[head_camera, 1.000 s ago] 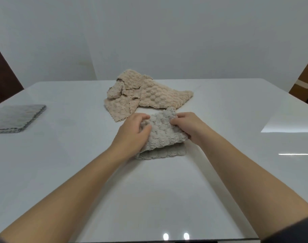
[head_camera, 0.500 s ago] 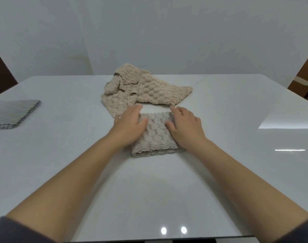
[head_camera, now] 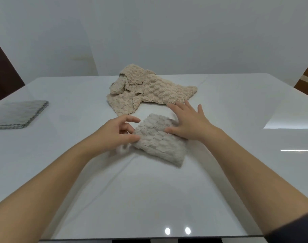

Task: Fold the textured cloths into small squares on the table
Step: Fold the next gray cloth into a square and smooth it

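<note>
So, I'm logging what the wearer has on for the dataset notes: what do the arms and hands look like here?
Both forearms are bare up to near the elbow. The left hand and right hand wear no gloves, and no rings, watch or bracelet show. A dark grey sleeve edge shows at the bottom right corner, on the right arm.

Your gray mat runs off the left edge of the frame. Your left hand smears into blur at its lower fingers, and your right hand hides the right part of the folded cloth.

Soft, even light, two lamp glints on the glossy table, slight motion blur, wide-angle bending at edges.
</note>
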`<action>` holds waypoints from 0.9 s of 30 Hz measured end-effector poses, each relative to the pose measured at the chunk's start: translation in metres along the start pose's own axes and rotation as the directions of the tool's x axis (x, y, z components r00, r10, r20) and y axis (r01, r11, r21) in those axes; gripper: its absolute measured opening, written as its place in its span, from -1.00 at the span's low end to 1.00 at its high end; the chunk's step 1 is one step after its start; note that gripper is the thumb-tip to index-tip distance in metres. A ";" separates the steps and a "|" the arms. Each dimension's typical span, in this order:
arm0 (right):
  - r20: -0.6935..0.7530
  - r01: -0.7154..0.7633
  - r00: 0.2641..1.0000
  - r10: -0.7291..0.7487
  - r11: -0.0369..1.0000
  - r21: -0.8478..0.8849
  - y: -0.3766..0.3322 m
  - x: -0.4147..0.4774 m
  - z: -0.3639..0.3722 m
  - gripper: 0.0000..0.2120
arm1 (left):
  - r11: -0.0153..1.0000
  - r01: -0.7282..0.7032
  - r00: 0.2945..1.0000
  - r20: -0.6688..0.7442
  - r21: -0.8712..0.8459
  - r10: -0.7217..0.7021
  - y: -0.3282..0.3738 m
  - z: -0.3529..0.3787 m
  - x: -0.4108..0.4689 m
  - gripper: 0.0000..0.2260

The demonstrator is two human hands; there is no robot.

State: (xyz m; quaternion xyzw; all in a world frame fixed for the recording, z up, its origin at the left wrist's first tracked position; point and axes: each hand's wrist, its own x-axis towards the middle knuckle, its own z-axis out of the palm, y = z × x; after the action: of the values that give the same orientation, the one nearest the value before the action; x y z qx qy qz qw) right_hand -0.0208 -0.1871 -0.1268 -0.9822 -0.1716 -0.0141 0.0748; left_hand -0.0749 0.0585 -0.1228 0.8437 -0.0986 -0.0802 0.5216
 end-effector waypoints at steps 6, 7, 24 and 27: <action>0.022 -0.007 1.000 0.004 0.986 0.164 -0.039 0.002 0.015 -0.45 | 0.924 0.301 0.942 -0.078 -0.236 -0.327 0.003 0.016 -0.008 -0.74; 0.052 -0.015 0.999 0.008 0.991 0.132 -0.041 0.001 0.022 -0.44 | 0.899 0.334 0.930 -0.059 -0.282 -0.364 0.003 0.017 -0.009 -0.76; 0.014 -0.006 1.000 0.005 0.996 0.091 -0.042 0.010 0.039 -0.45 | 0.993 0.075 0.978 0.203 -0.090 -0.056 0.006 0.006 -0.002 -0.90; 0.017 0.029 0.999 -0.031 0.995 0.097 -0.052 0.019 0.041 -0.44 | 0.991 0.102 0.984 0.153 -0.091 -0.088 -0.003 -0.003 -0.009 -0.88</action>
State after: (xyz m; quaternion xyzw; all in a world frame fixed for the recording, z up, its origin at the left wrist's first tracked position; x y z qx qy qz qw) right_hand -0.0201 -0.1260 -0.1592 -0.9748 -0.1874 0.0021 0.1207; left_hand -0.0826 0.0642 -0.1239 0.8124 -0.0926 -0.1723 0.5493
